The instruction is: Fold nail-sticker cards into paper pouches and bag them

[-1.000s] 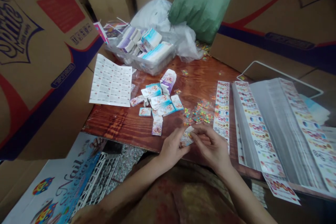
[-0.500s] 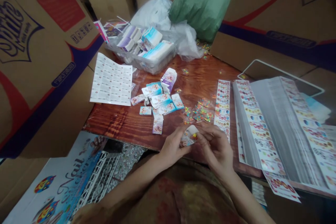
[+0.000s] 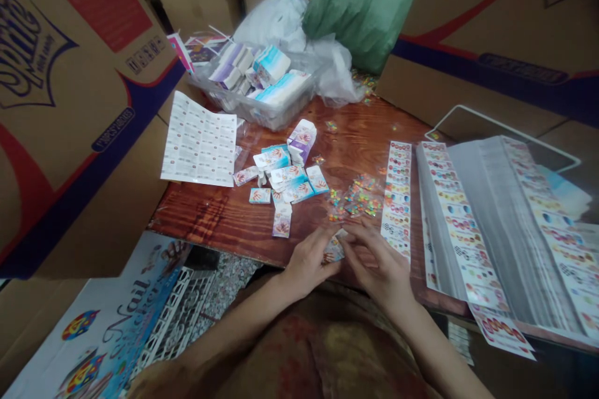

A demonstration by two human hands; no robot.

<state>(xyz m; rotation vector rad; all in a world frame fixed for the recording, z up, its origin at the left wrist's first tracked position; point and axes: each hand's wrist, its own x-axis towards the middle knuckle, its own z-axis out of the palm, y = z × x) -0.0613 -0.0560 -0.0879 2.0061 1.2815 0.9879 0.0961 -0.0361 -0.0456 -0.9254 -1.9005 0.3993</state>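
My left hand (image 3: 306, 262) and my right hand (image 3: 377, 265) meet at the near edge of the wooden table (image 3: 219, 221). Both pinch one small printed packet (image 3: 333, 251) between them, which shows only partly behind the fingers. Just beyond the hands lies a scatter of tiny coloured stickers (image 3: 358, 198). A loose pile of small blue and purple boxes (image 3: 285, 177) lies to the left of that scatter.
A strip of sticker sheets (image 3: 397, 196) and a thick stack of them (image 3: 496, 224) lie to the right. A white printed sheet (image 3: 199, 140) lies left, a clear tub of boxes (image 3: 262, 90) at the back. Big cardboard cartons (image 3: 70, 106) and a green bag (image 3: 362, 3) surround the table.
My right hand lifted its fingers off the packet half a second ago, then came back down over it. The packet now sits lower and more covered. My left hand barely moved.
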